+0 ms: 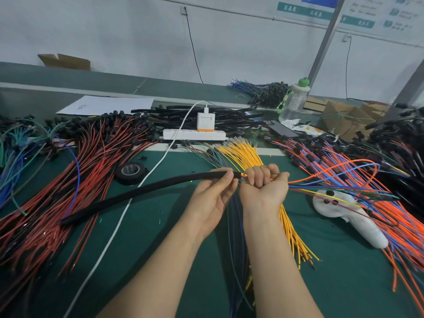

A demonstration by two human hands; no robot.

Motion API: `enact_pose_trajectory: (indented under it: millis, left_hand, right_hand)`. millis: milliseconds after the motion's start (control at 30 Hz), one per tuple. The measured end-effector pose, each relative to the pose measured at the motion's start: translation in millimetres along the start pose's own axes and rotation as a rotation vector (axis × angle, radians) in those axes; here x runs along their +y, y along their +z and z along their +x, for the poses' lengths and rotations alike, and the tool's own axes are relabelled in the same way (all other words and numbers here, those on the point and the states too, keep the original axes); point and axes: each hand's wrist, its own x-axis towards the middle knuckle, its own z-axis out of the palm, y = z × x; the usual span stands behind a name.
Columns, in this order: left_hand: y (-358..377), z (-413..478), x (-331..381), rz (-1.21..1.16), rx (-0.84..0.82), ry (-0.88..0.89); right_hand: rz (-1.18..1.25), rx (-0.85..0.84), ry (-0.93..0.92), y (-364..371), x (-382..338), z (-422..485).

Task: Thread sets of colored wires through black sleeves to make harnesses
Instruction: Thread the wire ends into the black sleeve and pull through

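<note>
My left hand (214, 196) pinches the right end of a long black sleeve (137, 193), which slopes down to the left over the green mat. My right hand (263, 182) is fisted round a bundle of colored wires (321, 180), orange, blue, green and yellow, that fans out to the right. The wire ends meet the sleeve's mouth between my two hands. How far the wires reach inside the sleeve is hidden.
Red wire piles (68, 180) lie left, yellow wires (243, 152) in the middle, orange and blue ones (367, 203) right. A tape roll (130, 172), a white power strip (195, 134) with charger cable, spare black sleeves (206, 115), a bottle (296, 99) and a white handle-shaped object (344, 214) surround me.
</note>
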Motion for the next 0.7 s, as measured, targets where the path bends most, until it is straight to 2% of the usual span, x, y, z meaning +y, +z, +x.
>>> enact_pose_trajectory:
  millis: [67,233,333,467,567,633,700]
  left_hand:
    - [0,0,-1,0.035,0.012,0.027]
    - [0,-1,-5,0.299,0.009,0.098]
    - [2,-1,-5,0.342,0.033,0.108]
    - [6,0,-2,0.262,0.021,0.109]
    - [6,0,1,0.255,0.027,0.107]
    - [5,1,6,0.234,0.047,0.136]
    - [3,1,13,0.179,0.075,0.149]
  right_hand:
    - [0.045,-0.026,0.029,2,-3,-1]
    - [-0.132,-0.068,-0.044,4,-1,-4]
    - [-0.25,-0.109,-0.082,5,3,-2]
    - [-0.764,-0.144,-0.108,-1,18,-2]
    - [-0.98,-0.239,0.049,-6,27,-6]
    - [-0.98,-0.269,0.099,-3,27,-8]
    - [-0.765,-0.192,0.066,2,14,-4]
